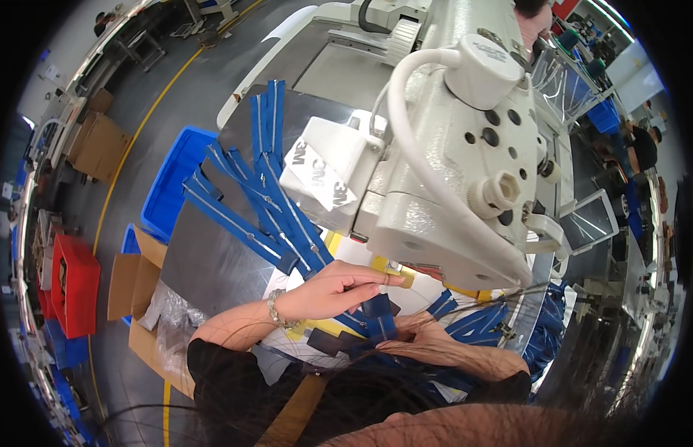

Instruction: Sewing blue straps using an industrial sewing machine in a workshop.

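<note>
In front of me is a white industrial sewing machine (pixel 443 201). My left hand (pixel 335 290), with a bracelet at its wrist, reaches under the machine head. Its fingers are stretched out, with the tips at a yellow piece (pixel 403 280) below the head. Closer to me, my right hand (pixel 419 331) is closed around a blue zipper strip (pixel 380 320); hair strands cross this area, and some of its fingers are hidden. Several blue zipper strips (pixel 268 201) with metal teeth fan out across the metal work plate (pixel 205 249), left of the machine head.
A blue bin (pixel 171 179) and an open cardboard box (pixel 126 287) stand left of the plate. More blue zippers (pixel 549 324) hang in a bundle at the right. A red crate (pixel 74 287) stands farther left, past a yellow floor line (pixel 130 149). Other people are in the background.
</note>
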Available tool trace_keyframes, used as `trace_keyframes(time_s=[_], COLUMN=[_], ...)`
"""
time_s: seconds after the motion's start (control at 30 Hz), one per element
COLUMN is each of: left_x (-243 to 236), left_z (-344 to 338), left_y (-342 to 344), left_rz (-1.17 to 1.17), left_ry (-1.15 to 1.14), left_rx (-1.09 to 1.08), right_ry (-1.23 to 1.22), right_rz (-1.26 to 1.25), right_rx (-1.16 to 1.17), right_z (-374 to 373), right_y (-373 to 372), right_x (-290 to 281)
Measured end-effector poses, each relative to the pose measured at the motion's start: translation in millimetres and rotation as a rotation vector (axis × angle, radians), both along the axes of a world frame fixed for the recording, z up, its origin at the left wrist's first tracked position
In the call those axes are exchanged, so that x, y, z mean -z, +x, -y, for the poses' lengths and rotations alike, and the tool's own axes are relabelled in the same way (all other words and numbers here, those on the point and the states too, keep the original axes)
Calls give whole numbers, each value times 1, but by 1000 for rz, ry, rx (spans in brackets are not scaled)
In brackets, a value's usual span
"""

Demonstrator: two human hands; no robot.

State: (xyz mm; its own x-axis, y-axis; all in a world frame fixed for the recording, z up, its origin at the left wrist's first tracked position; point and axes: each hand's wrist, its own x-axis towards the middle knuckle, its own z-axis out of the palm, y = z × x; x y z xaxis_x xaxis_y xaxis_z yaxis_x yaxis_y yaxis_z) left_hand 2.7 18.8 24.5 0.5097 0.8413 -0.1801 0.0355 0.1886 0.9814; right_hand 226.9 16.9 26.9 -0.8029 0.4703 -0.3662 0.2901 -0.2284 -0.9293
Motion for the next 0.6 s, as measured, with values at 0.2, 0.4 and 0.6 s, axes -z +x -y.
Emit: trace_keyframes(time_s=[0.2,0.4,0.6], left_x=[2,10,12], left_z=[-3,-5,-5], left_y=[-4,-4,-3], left_rz=[81,123,111], left_ry=[-43,-72,-67], left_rx=[61,51,28], right_ry=[-128,-128,-183], right_rz=[31,40,23], right_rx=[3,-52,-25], right_z=[-3,-8,-6], right_y=[-3,-1,-2], right_x=[-3,-5,-3])
